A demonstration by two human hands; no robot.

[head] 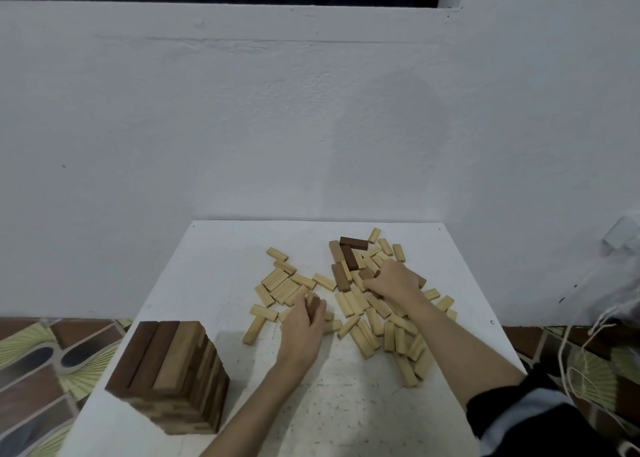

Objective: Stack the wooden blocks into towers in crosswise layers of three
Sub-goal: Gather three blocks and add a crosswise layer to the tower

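Observation:
A tall tower (173, 373) of crosswise wooden layers stands at the near left of the white table (214, 269); its top layer is three blocks side by side, dark to light. Loose pale blocks (377, 325) lie scattered over the table's middle and right, with a few dark brown blocks (349, 257) at the back of the heap. My left hand (303, 332) grips a brown block (313, 306) in its fingers near a row of pale blocks (282, 285). My right hand (394, 280) lies on the heap, fingers curled round a dark brown block (366, 274).
The table stands against a white wall (311, 127). Patterned floor tiles (41, 363) show on both sides. A grey object with loose strings (609, 304) hangs at the right edge. Bare tabletop lies between the tower and my arms.

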